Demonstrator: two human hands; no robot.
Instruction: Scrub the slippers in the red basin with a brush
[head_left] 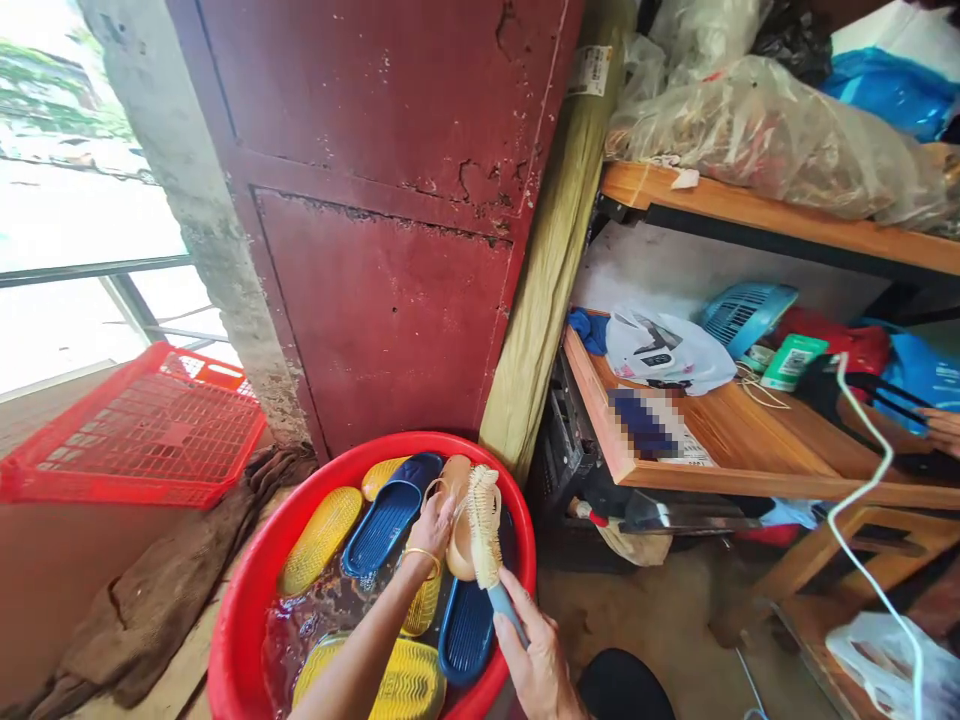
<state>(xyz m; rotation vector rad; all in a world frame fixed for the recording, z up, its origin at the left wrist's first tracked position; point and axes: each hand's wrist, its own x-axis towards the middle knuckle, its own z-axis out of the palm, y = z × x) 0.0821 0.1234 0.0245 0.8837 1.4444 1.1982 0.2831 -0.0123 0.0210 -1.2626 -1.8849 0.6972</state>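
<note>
A red tub (247, 590) holds water and several slippers, among them a yellow one (322, 540) and a dark blue one (382, 525). My left hand (435, 525), with a bracelet at the wrist, grips a tan slipper (461, 555) above the tub's far right part. The fingers of my right hand (536, 650) are wrapped round the blue-grey handle of a scrubbing brush (486, 530). The brush head, with pale bristles, lies along the right side of the tan slipper. Another blue slipper (469, 630) is below it, near the tub's right wall.
A red plastic basket (150, 430) is at the left, above a brown cloth (165, 600). Behind the tub stands a dark red door (390, 310). At the right are wooden shelves (750, 435) with bags and a blue fan (746, 315). Another person's hand (941, 430) shows at the right edge.
</note>
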